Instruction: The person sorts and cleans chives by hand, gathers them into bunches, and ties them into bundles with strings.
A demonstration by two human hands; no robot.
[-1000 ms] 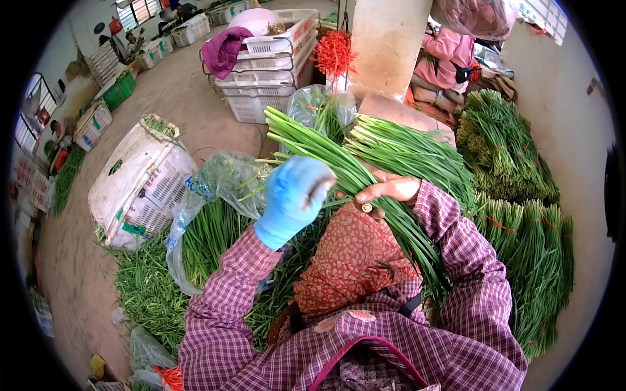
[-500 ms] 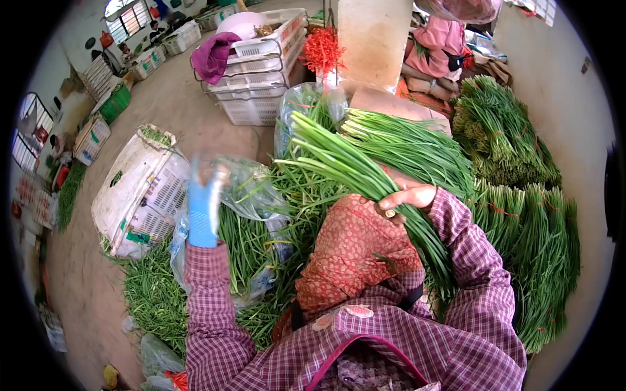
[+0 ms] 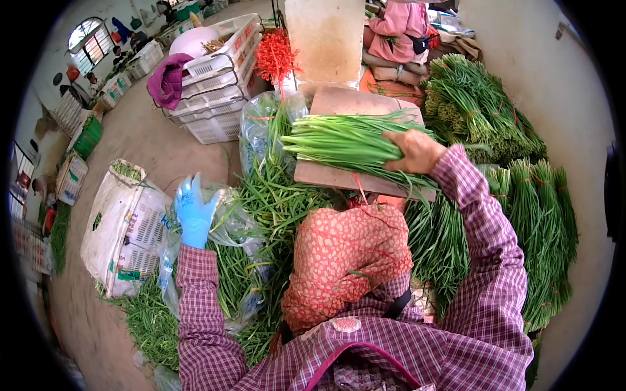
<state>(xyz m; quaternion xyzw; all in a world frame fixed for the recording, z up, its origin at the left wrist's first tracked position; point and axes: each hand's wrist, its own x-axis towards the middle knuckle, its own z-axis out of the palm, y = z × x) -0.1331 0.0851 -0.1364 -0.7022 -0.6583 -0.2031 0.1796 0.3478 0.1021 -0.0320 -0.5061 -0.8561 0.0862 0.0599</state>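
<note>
A thick bundle of long, slender green stalks with pale cut ends and darker flat leaves [image 3: 345,140] lies crosswise on a flat reddish-brown worktop [image 3: 336,99]. The pale ends face left; the leaf ends face right, and a few tips droop past the worktop's lower right edge.

The stalks look light one by one, though the bundle probably has some weight together. The pale ends seem fairly firm and smooth, perhaps slippery if damp; the leaves look soft, floppy and easy to crease or bruise. A broad, gentle hold around the firmer stretch toward the pale ends should keep them together, while a hold on the leaf end alone would likely let them fan out.

The person's bare right hand [image 3: 417,151] lies over the leafy part, knuckles up and fingers curled down; whether the fingers close around any stalks cannot be told. The left hand in a light blue glove [image 3: 194,208] is empty, its fingers spread, well apart from the bundle and beside a crumpled clear plastic bag [image 3: 240,225].

Below the worktop, a red cloth with pale flowers [image 3: 345,260] covers the lap. Loose green leaves [image 3: 274,195] heap to its left. Upright tied green bunches [image 3: 538,241] stand at right. Beyond, at upper left, are stacked white plastic crates [image 3: 212,120].
</note>
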